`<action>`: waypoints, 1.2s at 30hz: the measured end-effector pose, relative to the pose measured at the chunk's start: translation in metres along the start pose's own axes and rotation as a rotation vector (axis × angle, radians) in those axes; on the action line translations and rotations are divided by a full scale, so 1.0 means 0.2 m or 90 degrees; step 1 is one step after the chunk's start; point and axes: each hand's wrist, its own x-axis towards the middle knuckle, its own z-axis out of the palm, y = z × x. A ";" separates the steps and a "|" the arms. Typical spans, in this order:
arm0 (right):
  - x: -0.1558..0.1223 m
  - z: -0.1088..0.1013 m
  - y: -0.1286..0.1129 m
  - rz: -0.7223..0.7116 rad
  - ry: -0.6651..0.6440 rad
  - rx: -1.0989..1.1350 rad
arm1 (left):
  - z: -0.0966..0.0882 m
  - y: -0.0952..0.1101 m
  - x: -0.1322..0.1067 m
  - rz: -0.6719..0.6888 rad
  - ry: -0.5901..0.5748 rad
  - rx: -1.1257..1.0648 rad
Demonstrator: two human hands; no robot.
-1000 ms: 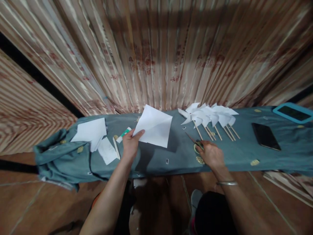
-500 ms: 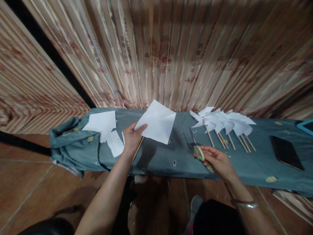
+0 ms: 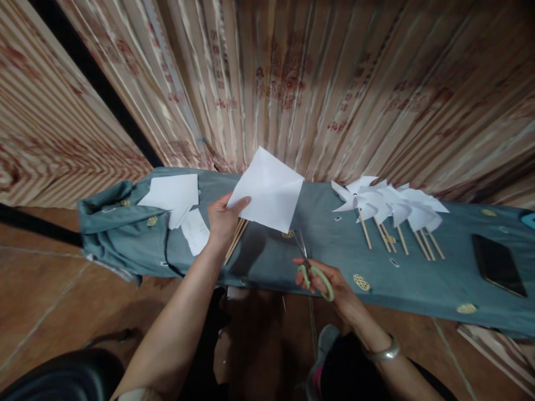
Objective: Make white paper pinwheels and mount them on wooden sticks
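My left hand [image 3: 223, 221] pinches the left corner of a white square paper sheet [image 3: 268, 190], holding it lifted above the blue-grey cloth-covered table [image 3: 326, 250]. My right hand [image 3: 328, 281] grips green-handled scissors [image 3: 311, 268], fingers through the loops, the blades pointing up toward the sheet's lower corner. Several thin wooden sticks [image 3: 235, 240] lie on the cloth just under my left hand.
Several white paper pinwheels on sticks [image 3: 388, 209] lie at right of centre. A black phone [image 3: 498, 264] rests at far right. Loose white papers [image 3: 178, 203] lie at left. A striped curtain [image 3: 292, 83] hangs behind the table. A tiled floor lies below.
My right hand picked the scissors up off the cloth and carried them left and nearer me, below the sheet. My left hand raised the sheet slightly. The view shifted left.
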 end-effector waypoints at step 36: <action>0.01 0.00 -0.01 0.017 0.026 -0.071 | 0.05 -0.13 -0.05 -0.025 -0.051 0.054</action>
